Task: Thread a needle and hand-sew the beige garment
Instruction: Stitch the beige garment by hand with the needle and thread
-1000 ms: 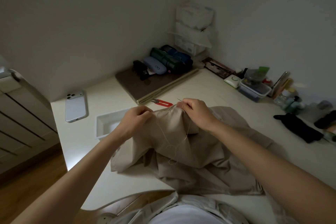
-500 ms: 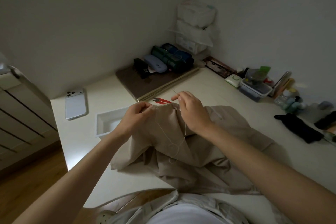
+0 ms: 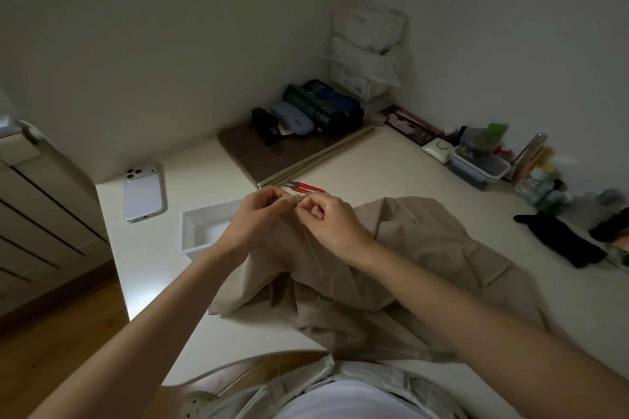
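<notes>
The right hand [image 3: 328,223], which half a second ago was lifted clear with the stitch pulled out, has dropped back to the raised top edge of the beige garment [image 3: 429,248], right against the left hand [image 3: 262,213]. The left fingers pinch that edge. The right fingers are curled tight, apparently on the needle, which is too tiny to make out. The thread [image 3: 320,270] hangs slack in loops down the garment's front. It looks like the next stitch is going in. Red snips [image 3: 304,186] lie on the desk [image 3: 391,167] just behind the garment.

matt beige cloth garment [image 3: 425,248], smooth white desk [image 3: 391,173]
</notes>
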Available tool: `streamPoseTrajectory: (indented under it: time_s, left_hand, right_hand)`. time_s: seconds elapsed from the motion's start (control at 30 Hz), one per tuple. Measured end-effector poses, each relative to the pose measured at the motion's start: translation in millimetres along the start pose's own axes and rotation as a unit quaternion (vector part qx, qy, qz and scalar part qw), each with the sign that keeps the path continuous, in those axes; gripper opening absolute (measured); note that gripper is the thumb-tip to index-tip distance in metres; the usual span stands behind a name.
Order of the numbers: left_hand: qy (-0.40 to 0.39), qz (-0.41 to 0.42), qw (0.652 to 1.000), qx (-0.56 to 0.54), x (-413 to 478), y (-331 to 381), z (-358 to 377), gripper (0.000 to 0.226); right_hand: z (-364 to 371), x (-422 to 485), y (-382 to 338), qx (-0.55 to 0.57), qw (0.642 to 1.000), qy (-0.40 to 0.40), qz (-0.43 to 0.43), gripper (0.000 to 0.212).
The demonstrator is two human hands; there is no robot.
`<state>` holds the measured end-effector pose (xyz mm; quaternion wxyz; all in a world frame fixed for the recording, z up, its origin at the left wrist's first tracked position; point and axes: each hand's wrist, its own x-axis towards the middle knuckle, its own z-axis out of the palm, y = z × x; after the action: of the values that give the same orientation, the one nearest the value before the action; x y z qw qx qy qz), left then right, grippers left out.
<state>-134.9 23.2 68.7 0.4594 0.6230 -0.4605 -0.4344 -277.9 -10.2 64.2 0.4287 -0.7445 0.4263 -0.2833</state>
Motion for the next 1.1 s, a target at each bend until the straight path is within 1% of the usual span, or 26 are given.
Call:
streamPoseTrajectory:
  time_s: [0.13,0.27,0.37,0.47,0.57,0.7,0.8,0.87,1.0,1.1]
  left_hand:
    - [0.044,-0.002,0.999,0.012,4.8,-0.8,-4.6,0.014]
    - [0.071,0.001,0.997,0.015,11.0,-1.2,-5.2,0.017]
    - [0.078,0.000,0.997,0.014,14.7,-0.4,-3.1,0.022]
    - [0.082,0.004,0.996,0.019,17.3,1.5,-1.4,0.023]
    - [0.085,0.007,0.996,0.023,19.6,2.7,-0.9,0.020]
    - [0.076,0.014,0.997,0.022,20.8,4.9,-0.7,0.014]
    - [0.065,0.013,0.997,0.028,20.1,6.3,-0.4,0.015]
    - [0.060,0.012,0.998,0.030,19.5,7.1,-0.5,0.017]
    - [0.050,0.011,0.998,0.025,17.1,8.1,-1.0,0.014]
    - [0.040,0.012,0.999,0.022,15.3,6.8,-3.4,0.014]
  right_hand:
    - [-5.9,-6.2,10.1,-0.003,0.999,-0.028,0.020,0.024]
    - [-15.8,-18.8,26.9,-0.039,0.998,-0.044,0.033,0.021]
    - [-18.2,-29.3,38.9,-0.047,0.996,-0.068,0.040,0.016]
    - [-18.5,-38.3,50.5,-0.076,0.993,-0.084,0.046,0.019]
    - [-22.5,-43.9,58.7,-0.093,0.988,-0.110,0.052,0.020]
    - [-31.5,-45.1,63.3,-0.137,0.978,-0.145,0.062,0.011]
    - [-35.4,-42.7,58.3,-0.136,0.982,-0.122,0.057,0.008]
    - [-35.7,-39.5,50.3,-0.114,0.989,-0.087,0.046,0.015]
    - [-31.9,-30.7,31.4,-0.085,0.996,-0.009,-0.011,0.028]
    - [-25.2,-18.4,21.9,-0.068,0.997,0.010,-0.043,0.029]
